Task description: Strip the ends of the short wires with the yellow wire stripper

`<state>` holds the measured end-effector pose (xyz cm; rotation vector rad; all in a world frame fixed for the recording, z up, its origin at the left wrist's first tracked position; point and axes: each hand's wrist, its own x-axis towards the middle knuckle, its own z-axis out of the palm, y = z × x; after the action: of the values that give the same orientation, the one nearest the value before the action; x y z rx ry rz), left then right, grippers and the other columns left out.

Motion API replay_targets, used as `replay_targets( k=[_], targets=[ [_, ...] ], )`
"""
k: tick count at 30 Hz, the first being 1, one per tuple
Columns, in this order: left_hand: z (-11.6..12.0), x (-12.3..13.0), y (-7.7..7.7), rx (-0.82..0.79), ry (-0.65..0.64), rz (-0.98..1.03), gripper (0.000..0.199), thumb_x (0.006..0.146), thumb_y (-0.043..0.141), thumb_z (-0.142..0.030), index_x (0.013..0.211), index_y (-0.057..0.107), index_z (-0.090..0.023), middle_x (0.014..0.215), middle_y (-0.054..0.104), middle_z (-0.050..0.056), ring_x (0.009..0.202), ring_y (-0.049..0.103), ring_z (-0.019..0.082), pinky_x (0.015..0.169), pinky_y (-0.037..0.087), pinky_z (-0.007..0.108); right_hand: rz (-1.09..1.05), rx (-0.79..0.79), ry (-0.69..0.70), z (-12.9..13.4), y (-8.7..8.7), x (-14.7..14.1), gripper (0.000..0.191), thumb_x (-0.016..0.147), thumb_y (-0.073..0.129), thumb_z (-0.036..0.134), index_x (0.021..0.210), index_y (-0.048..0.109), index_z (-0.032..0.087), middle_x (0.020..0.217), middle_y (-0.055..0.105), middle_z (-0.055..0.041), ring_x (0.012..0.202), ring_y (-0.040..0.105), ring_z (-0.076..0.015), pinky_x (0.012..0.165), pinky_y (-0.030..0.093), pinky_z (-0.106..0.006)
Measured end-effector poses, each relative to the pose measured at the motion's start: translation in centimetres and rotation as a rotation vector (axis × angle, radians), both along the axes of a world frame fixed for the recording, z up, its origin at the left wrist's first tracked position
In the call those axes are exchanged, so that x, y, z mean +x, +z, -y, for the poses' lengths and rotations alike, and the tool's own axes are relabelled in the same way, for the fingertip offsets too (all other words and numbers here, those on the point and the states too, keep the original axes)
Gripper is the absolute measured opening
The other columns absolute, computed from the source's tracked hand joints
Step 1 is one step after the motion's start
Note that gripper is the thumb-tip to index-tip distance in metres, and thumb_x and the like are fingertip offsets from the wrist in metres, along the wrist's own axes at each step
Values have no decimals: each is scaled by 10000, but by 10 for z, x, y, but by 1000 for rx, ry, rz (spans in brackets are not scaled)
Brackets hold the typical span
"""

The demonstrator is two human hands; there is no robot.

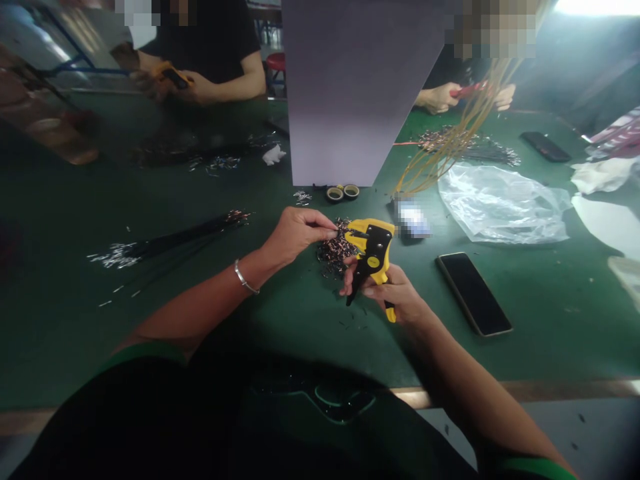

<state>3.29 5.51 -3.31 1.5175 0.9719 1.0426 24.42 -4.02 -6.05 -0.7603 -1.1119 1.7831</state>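
My right hand [400, 293] is wrapped round the handles of a yellow and black wire stripper [375, 250], whose jaws point left. At those jaws my left hand [300, 233] is closed in a pinch on a thin dark wire [342, 231]; most of the wire is hidden by the fingers and the tool. Under and behind the stripper lies a pile of short wires [330, 257] with dark covers and coppery ends. Off to the left, a bundle of long black wires [180, 239] lies flat, with silvery tips at one end and copper at the other.
A grey upright panel [345, 100] stands behind two tape rolls [335, 194]. On the right lie a phone [475, 293], a clear plastic bag [505, 203] and hanging yellowish wires [450, 147]. Across the green table [550, 360], two co-workers hold tools [173, 75].
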Motion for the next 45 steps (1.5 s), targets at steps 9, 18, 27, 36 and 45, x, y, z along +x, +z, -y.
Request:
replay_targets(
  k=[9,18,27,36,45],
  targets=[
    [2,1,0,8,-25,-1,73,630,788,-176,699,771,-192,739,748,31,705,675,140,705,562,290,10,1,-15,2,1,-1,466,663,804,270,1104,678,194,866,681,-40,755,642,-214,794,542,-446],
    [2,-1,3,133,-64,-57,35,665,763,-162,689,762,-188,751,738,36,726,671,143,721,542,291,88,75,-25,4,-3,1,423,703,785,285,1092,655,179,851,664,-40,744,619,-201,741,512,-385],
    [-4,-2,2,195,-88,-130,43,671,747,-156,655,741,-196,741,731,29,737,668,150,737,544,296,225,116,-139,6,-7,-5,334,713,796,320,980,650,182,804,635,-22,677,601,-177,661,510,-353],
    [-6,-2,2,232,-98,-159,78,679,736,-123,647,740,-193,747,725,28,731,668,139,735,533,281,240,122,-150,7,-12,-5,277,727,772,266,962,651,180,780,631,-9,634,587,-149,618,491,-320],
    [-7,-3,3,268,-107,-179,78,699,732,-140,647,741,-197,751,725,29,735,664,137,726,526,279,251,104,-173,7,-15,-6,257,732,767,253,946,647,179,760,616,-1,611,569,-138,596,492,-316]
  ],
)
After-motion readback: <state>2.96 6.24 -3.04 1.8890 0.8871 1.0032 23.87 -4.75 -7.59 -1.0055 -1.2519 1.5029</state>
